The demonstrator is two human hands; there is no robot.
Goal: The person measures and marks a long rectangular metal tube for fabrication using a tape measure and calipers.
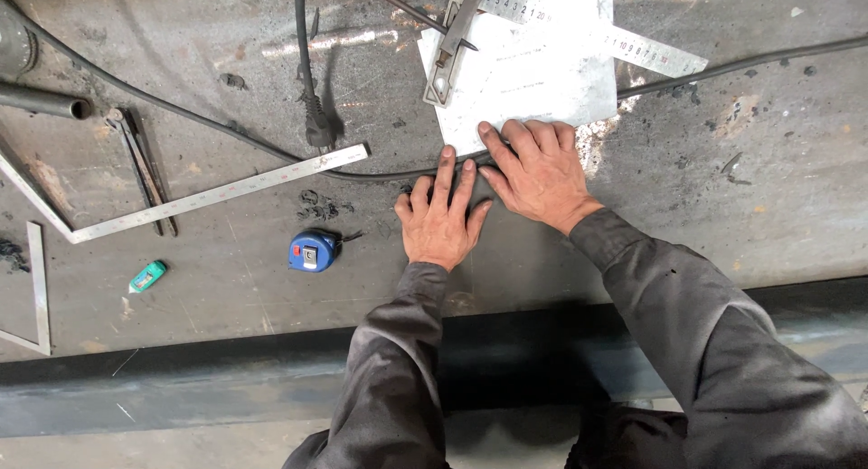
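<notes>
A bright metal sheet (533,76) lies on the dark steel workbench (723,198). My right hand (541,173) lies flat with its fingers spread, fingertips on the sheet's near edge. Beside it my left hand (440,218) presses flat on the bench, its fingertips touching a black cable (380,173) that runs under the sheet's near corner. Neither hand holds anything. A welding clamp (449,49) and a steel ruler (624,42) rest on the sheet's far part.
A blue tape measure (313,250) sits left of my left hand. A long steel square (217,193), pliers (143,166), a small green marker (147,276) and a pipe end (45,100) lie farther left. The bench's front edge (226,356) runs below.
</notes>
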